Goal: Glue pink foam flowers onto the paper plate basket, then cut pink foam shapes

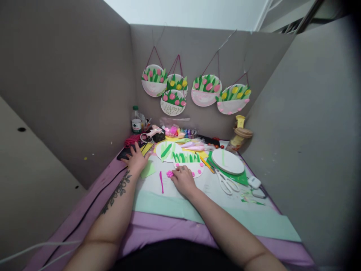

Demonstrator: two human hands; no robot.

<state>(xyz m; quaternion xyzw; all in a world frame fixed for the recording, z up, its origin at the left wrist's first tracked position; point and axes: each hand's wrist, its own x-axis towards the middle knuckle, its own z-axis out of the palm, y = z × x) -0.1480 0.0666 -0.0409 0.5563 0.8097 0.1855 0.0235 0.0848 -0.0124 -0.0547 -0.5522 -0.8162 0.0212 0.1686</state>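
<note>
My left hand [137, 160] is spread open over the dark flat object [123, 153] at the table's left side, near the yellow strips [146, 149]. Nothing shows in its fingers. With thumb and fingers closed together, my right hand [184, 180] holds a small bumpy pink flower [169, 174] at its fingertips. That hand lies over the lower left of a white half-plate basket [199, 169] with green paper leaves and pink flowers along its edge. A pink plastic clay knife [161, 182] lies left of the flower. Behind is a white paper plate [158, 150] with green strips.
White scissors [226, 182], a pencil [207, 164] and stacked plates [229, 162] lie to the right. A glue gun [154, 131], a bottle [136, 121] and a lidded cup [239, 139] stand at the back. Several finished plate baskets [207, 96] hang on the grey partition.
</note>
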